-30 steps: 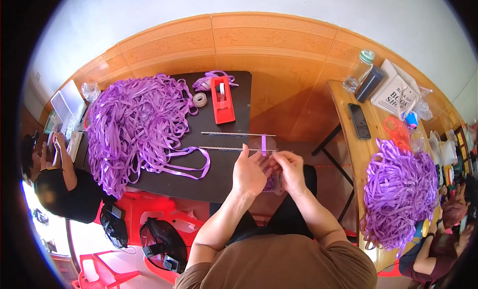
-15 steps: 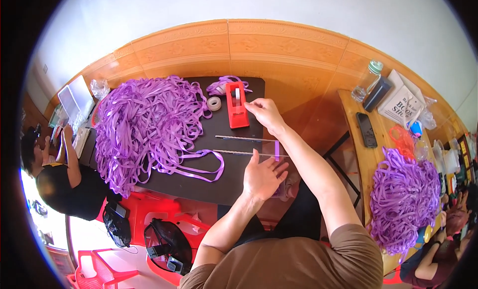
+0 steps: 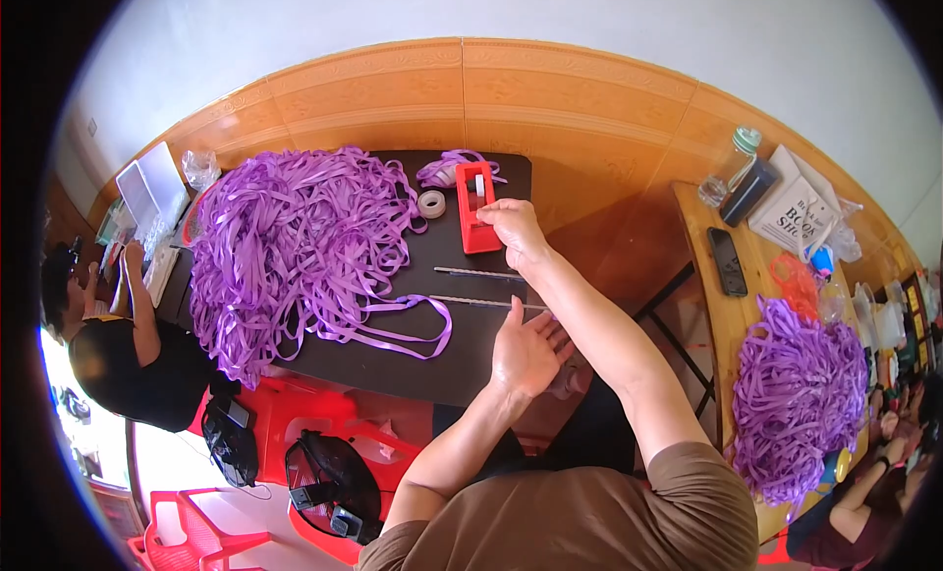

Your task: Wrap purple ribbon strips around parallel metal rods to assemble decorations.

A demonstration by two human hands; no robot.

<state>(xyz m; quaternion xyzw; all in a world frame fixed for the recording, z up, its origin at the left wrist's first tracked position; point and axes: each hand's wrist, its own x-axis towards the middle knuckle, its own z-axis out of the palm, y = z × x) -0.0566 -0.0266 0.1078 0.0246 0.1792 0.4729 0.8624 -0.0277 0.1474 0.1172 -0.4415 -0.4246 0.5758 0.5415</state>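
The fingers [image 3: 498, 212] of the right hand [image 3: 518, 229] are drawn close together at the right side of the red tape dispenser [image 3: 480, 240]; whether they pinch any tape, I cannot tell. The dispenser stands on the dark bench [image 3: 417, 252], between a tape roll [image 3: 431, 204] and the wooden wall panel [image 3: 580, 143]. The left hand [image 3: 526, 357] is palm up and empty, its fingers loosely spread, beside the right forearm [image 3: 609, 335]. Just beyond it, two thin rods [image 3: 473, 301] lie side by side, their right ends partly hidden by the forearm. A big purple ribbon pile [image 3: 300, 247] covers the bench's left part, one loop trailing toward the rods. On the wooden bench [image 3: 702, 286] at right lies a dark phone [image 3: 726, 261].
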